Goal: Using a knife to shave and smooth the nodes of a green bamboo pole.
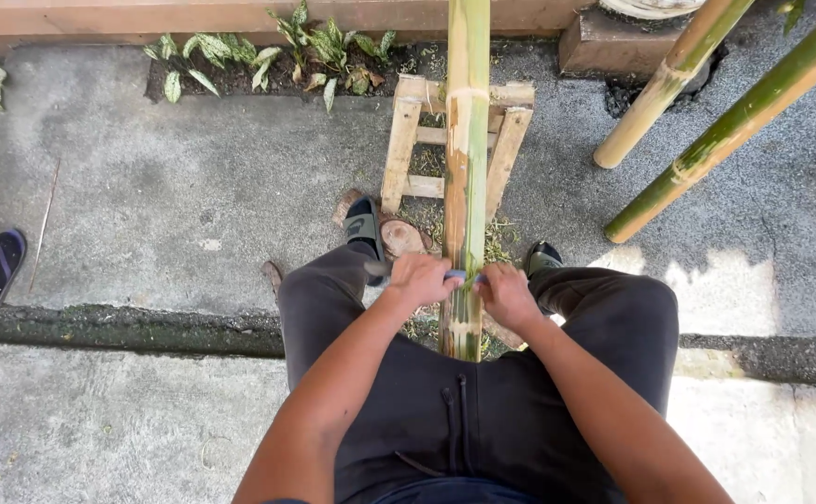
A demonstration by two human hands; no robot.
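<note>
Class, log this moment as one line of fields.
left hand: grips blade end | right hand: grips other end | blade: across bamboo pole | pole: on wooden stand

The bamboo pole point(467, 168) between the knees is woody, its skin partly scraped to pale, matt yellow fibre, with streaks of green rind left smooth and faintly glossy; the blade point(460, 275) held across it by the left hand point(419, 278) and right hand point(504, 291) looks like dull grey metal; the small trestle point(399, 154) under the pole is raw, unpainted wood, rough-sawn; two more bamboo poles point(707, 140) keep a smooth green-yellow skin; the ground point(193, 177) is coarse, gritty concrete; the trousers point(483, 420) are soft, matt dark cloth; the sandals point(363, 226) look rubbery.
</note>
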